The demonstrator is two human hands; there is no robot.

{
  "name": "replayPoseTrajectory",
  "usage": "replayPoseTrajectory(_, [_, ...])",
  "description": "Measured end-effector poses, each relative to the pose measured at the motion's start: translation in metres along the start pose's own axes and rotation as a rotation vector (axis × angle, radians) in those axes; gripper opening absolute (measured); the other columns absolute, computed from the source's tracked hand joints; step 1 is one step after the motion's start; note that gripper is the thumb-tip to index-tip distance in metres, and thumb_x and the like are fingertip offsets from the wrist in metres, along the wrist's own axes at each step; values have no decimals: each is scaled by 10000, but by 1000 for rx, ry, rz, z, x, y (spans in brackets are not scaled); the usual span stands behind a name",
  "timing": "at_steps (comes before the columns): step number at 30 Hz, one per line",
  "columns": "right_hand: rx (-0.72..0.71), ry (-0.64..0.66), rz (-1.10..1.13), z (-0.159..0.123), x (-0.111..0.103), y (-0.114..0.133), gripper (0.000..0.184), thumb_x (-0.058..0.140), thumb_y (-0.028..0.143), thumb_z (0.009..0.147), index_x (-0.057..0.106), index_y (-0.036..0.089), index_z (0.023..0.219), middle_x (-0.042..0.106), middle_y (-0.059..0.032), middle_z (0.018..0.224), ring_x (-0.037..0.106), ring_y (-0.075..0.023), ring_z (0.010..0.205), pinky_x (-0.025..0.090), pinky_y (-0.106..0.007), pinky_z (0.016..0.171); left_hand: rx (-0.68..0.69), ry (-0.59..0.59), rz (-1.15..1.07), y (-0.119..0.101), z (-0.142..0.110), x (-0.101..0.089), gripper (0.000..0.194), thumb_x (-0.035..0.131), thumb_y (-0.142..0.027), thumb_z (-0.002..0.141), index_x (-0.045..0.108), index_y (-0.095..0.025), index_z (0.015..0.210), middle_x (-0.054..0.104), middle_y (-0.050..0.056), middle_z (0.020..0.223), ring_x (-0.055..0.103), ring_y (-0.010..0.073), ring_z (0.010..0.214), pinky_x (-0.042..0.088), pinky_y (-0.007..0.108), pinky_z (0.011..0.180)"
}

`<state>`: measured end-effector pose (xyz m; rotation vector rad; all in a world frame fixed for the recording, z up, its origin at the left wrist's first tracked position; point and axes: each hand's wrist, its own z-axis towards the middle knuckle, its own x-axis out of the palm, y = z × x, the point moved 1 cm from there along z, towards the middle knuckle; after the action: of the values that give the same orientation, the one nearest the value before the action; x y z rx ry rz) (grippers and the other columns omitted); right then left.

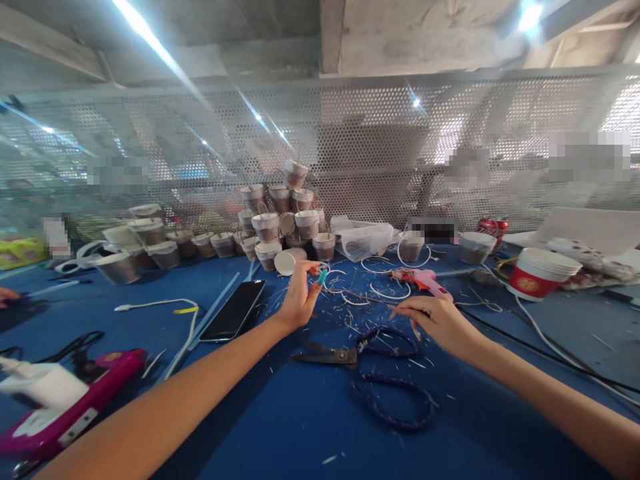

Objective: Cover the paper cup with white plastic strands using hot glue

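Observation:
My left hand (301, 297) is raised over the middle of the blue table, thumb and fingers pinched together. A small teal patch shows at its thumb. Thin white loops (334, 281) lie against or just behind its fingertips; what it grips I cannot make out. To the right, my right hand (434, 319) hovers low with fingers drawn together near a thin brownish strand; whether they hold it is unclear. Between and below both hands lie large scissors (345, 357) with blue wrapped handles, blades pointing left. Behind my right hand is a pink glue gun (423, 279).
Small wrapped cups with handles (266, 228) stand stacked at the back. A phone (234, 312) and magenta power strip (107, 387) lie left. Red-and-white paper cups (540, 275) stand right, with cables (530, 347) nearby. White scraps litter the middle. Another person's hand (7, 295) shows far left.

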<state>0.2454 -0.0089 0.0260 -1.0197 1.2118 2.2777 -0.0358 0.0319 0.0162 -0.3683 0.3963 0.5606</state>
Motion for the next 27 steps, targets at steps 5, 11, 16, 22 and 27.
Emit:
replayPoseTrajectory(5, [-1, 1, 13, 0, 3, 1, 304, 441, 279, 881, 681, 199, 712, 617, 3, 534, 574, -133, 494, 455, -246, 522, 10, 189, -11, -7, 3, 0, 258, 342, -249, 948, 539, -192, 790, 569, 49, 775, 506, 181, 792, 430, 350, 773])
replayPoseTrajectory(11, [21, 11, 60, -1, 6, 1, 341, 432, 344, 898, 683, 189, 728, 593, 4, 521, 549, -128, 481, 427, -238, 490, -20, 161, -13, -8, 5, 1, 229, 348, -269, 941, 454, -205, 748, 520, 38, 748, 471, 174, 727, 427, 340, 716])
replayPoseTrajectory(16, [50, 11, 61, -2, 7, 1, 317, 436, 319, 886, 690, 184, 754, 598, 2, 536, 553, -129, 498, 436, -236, 517, -6, 172, -28, -7, 4, 1, 173, 373, -239, 924, 419, -211, 759, 480, 29, 755, 443, 167, 717, 416, 323, 688])
replayPoseTrajectory(22, [36, 9, 55, -2, 8, 1, 298, 433, 286, 877, 677, 183, 739, 616, -1, 563, 561, -126, 509, 451, -231, 530, -53, 188, -57, -7, 5, -1, 174, 393, -254, 917, 425, -212, 751, 494, 28, 762, 456, 170, 732, 417, 330, 707])
replayPoseTrajectory(27, [38, 17, 68, -3, 8, 1, 306, 422, 284, 876, 669, 186, 725, 615, -2, 551, 547, -122, 486, 444, -229, 502, -38, 173, -52, -7, 5, -1, 174, 429, -254, 911, 442, -208, 743, 515, 25, 747, 469, 168, 723, 419, 330, 707])
